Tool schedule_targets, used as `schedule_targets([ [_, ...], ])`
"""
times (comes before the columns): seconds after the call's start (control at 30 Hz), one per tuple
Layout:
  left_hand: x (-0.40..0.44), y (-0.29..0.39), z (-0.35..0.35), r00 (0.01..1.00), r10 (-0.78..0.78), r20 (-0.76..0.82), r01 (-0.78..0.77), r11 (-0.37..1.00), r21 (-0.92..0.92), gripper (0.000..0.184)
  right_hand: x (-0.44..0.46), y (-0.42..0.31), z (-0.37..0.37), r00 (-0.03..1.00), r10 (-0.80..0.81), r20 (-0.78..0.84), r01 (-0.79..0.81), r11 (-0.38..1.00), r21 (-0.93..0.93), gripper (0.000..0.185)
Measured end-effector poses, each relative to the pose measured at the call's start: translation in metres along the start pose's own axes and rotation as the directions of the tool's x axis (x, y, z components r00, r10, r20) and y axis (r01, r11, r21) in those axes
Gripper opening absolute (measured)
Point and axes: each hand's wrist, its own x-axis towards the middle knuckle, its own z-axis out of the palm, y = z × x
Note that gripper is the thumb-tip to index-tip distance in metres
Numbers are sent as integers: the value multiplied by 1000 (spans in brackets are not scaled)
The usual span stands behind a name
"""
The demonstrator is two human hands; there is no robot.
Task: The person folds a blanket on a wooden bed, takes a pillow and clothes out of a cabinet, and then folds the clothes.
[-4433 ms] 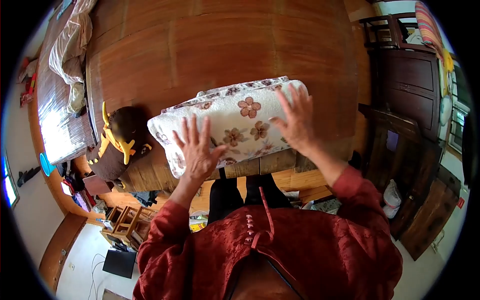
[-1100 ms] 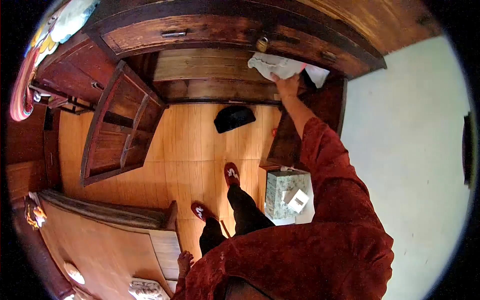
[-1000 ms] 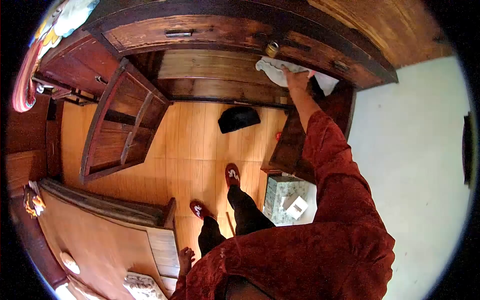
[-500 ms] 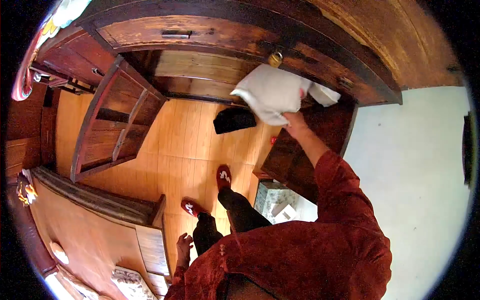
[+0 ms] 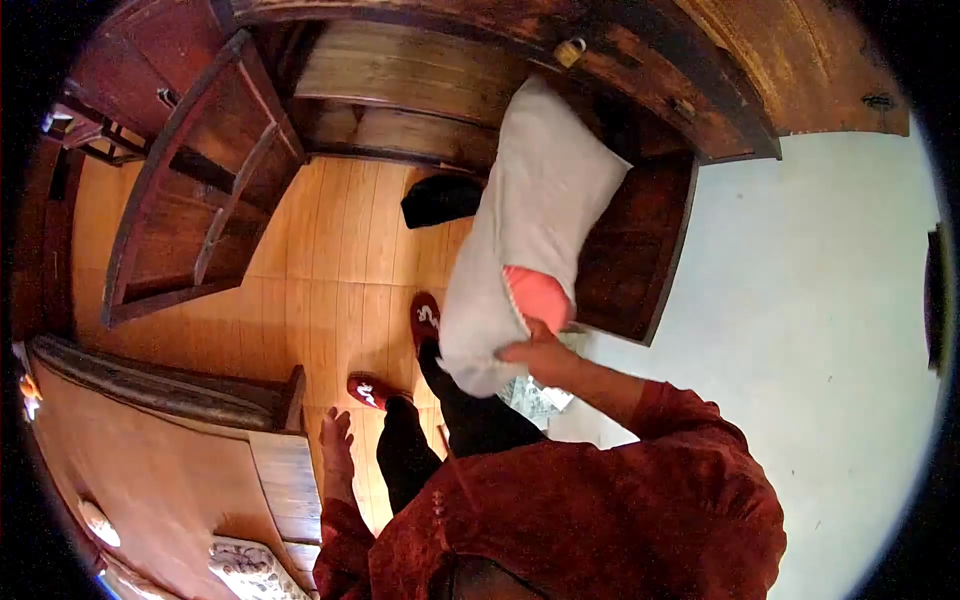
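A long off-white pillow [image 5: 540, 180] hangs in front of me, its upper end at the cabinet opening. Pink inner fabric [image 5: 540, 295] shows through a gap in its cover. My right hand [image 5: 545, 355] grips the pillow near its lower end, beside that gap, with the fingers closed on the cloth. My left hand [image 5: 337, 440] hangs low by my leg, fingers apart and nothing in it, nearest to the end of the wooden bed.
The wooden cabinet's left door [image 5: 205, 185] and right door [image 5: 640, 250] stand open. A brass padlock [image 5: 570, 52] hangs above the opening. On the floor lies a black item [image 5: 440, 200]. The bed [image 5: 160, 430] is at left, a pale wall [image 5: 800, 330] at right.
The pillow has come out of the cabinet toward me in my right hand, and its pink inner part now shows. My left hand has risen slightly and its fingers have spread.
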Motion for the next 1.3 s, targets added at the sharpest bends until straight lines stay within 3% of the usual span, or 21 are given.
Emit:
schedule_targets([
  [0.1, 14, -26, -24, 984, -141, 109, 143, 990, -9, 88, -19, 36, 19, 995, -96, 7, 95, 995, 25, 64],
  [0.23, 20, -72, -19, 914, -341, 219, 355, 934, -27, 87, -36, 58, 16, 998, -7, -63, 9, 1000, 20, 59],
  [0.3, 27, -104, -20, 892, -311, 327, 343, 938, -43, 85, -34, 73, 5, 999, 35, -12, -36, 999, -14, 56],
  [0.4, 12, -96, 0, 886, -301, 353, 319, 948, 6, 82, -37, 96, 6, 976, 217, 29, -204, 948, -245, 54],
  [0.5, 14, -112, -5, 873, -289, 393, 287, 956, 65, 82, -43, 109, 27, 945, 315, 93, -295, 938, -181, 59],
  [0.53, 15, -115, -5, 863, -291, 413, 305, 952, 34, 82, -44, 107, 33, 952, 290, 95, -249, 918, -309, 60],
  [0.8, 14, -62, 44, 771, -183, 610, 265, 963, -44, 93, -66, 113, 43, 910, 343, 232, -308, 935, -174, 56],
  [0.83, 15, -49, 56, 752, -162, 639, 260, 964, -61, 95, -68, 110, 52, 911, 358, 206, -291, 910, -296, 58],
  [0.9, 20, -29, 82, 707, -125, 696, 258, 962, -89, 98, -68, 107, 54, 871, 332, 362, -209, 917, -339, 58],
  [1.0, 31, -4, 123, 624, -97, 775, 158, 987, -3, 97, -67, 107, 58, 870, 356, 341, -122, 826, -550, 58],
  [1.1, 21, 27, 174, 555, -190, 809, 19, 976, 216, 97, -65, 131, 52, 896, 328, 299, -158, 865, -477, 59],
  [1.2, -4, 46, 216, 772, -37, 634, -344, 815, 466, 96, -61, 150, 44, 940, 151, 307, -5, 904, -428, 51],
  [1.23, -7, 52, 223, 755, -42, 654, -296, 869, 398, 95, -57, 148, 46, 953, 96, 287, 41, 898, -438, 48],
  [1.27, -10, 58, 231, 738, -46, 674, -243, 913, 328, 94, -52, 142, 43, 921, 200, 335, -49, 911, -409, 50],
  [1.3, -11, 62, 239, 719, -45, 694, -188, 948, 256, 93, -50, 145, 39, 925, 194, 327, -47, 912, -408, 50],
])
